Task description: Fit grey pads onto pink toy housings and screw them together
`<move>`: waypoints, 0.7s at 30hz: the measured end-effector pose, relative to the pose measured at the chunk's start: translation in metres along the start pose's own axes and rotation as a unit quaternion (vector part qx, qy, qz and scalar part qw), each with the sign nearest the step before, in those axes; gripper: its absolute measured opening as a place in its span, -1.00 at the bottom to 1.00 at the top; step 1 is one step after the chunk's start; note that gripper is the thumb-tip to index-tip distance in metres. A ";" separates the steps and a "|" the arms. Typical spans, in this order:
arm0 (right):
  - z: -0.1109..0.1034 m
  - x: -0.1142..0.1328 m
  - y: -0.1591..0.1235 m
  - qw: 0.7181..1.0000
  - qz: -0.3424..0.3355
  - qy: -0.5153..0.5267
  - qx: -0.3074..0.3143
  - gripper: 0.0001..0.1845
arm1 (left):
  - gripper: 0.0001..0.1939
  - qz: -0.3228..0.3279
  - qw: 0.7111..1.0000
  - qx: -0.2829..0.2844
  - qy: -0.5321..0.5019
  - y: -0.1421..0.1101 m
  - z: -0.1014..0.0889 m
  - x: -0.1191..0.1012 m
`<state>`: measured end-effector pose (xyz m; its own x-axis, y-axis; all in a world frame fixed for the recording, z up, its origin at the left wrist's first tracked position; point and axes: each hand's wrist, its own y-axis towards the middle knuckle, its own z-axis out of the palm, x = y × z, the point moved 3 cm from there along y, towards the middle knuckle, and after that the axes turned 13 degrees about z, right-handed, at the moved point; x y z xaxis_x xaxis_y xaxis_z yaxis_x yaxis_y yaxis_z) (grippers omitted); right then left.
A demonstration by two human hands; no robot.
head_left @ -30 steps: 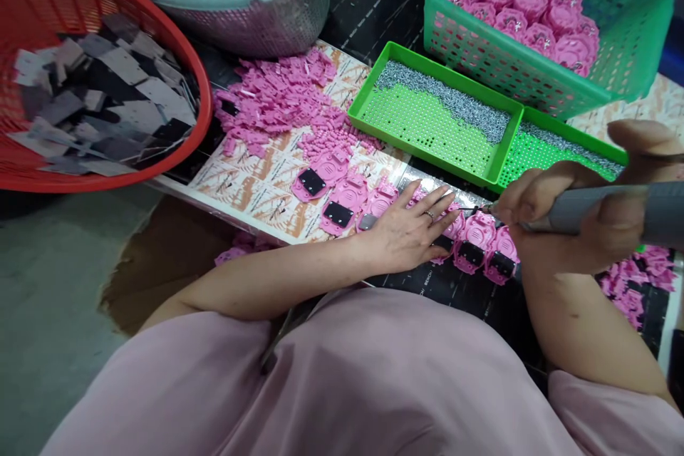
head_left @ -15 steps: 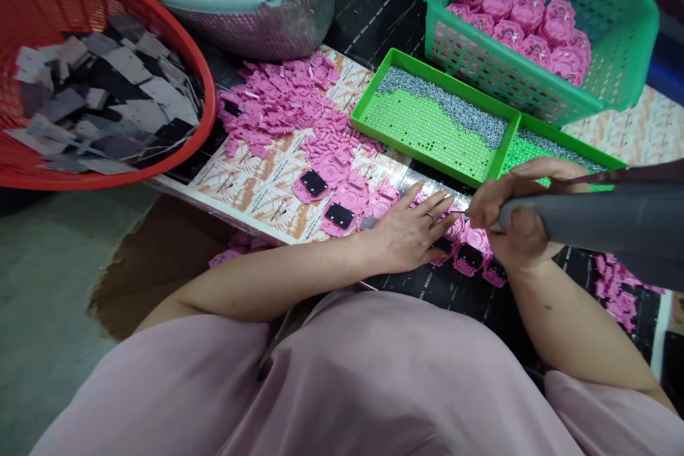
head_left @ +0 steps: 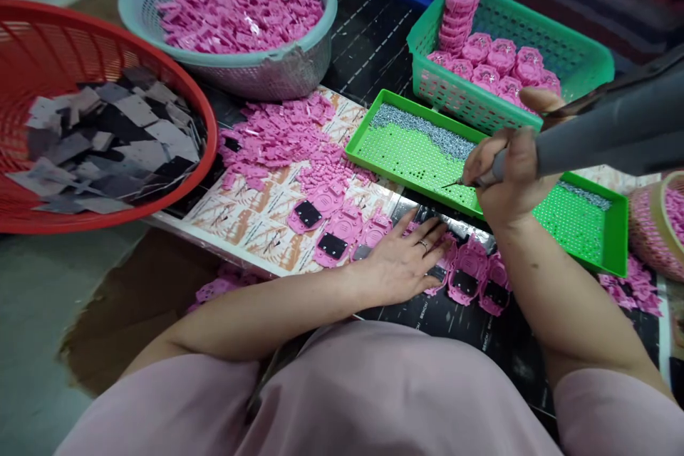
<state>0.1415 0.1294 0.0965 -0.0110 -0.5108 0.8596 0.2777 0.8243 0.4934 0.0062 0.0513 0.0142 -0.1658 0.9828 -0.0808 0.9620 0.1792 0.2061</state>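
My left hand (head_left: 409,256) lies flat with its fingers spread over the row of pink plastic cases, covering some of them. To its left, a pink case (head_left: 340,231) carries a black plate; another pink case (head_left: 467,271) with a black plate lies to its right. My right hand (head_left: 510,171) is wrapped round a grey electric screwdriver (head_left: 603,125). The driver's thin bit points left, above the green screw tray (head_left: 385,157), which holds many small silver screws along its far side. Whether a screw sits on the bit is too small to tell.
A red basket (head_left: 208,135) of grey and black plates stands at the left. Behind the loose pink parts (head_left: 278,135) is a pale blue basket (head_left: 315,64) of pink pieces. A green basket (head_left: 582,64) with stacked pink cases stands behind the tray; a second screw tray (head_left: 614,246) is at right.
My right hand has lifted the screwdriver away from the pink cases and back over the screw tray. My left hand stays on the row. The camera view has tilted up somewhat.
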 end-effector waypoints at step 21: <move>-0.012 0.044 -0.006 0.997 -0.049 0.054 -0.024 -0.80 | -0.39 -0.012 1.000 0.012 -0.024 0.001 0.001 0.001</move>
<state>0.1505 0.0991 0.1296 0.0615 -0.6136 0.7872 0.3264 0.7577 0.5651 0.0071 0.0520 0.0128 -0.1797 0.9749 -0.1318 0.9628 0.2017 0.1797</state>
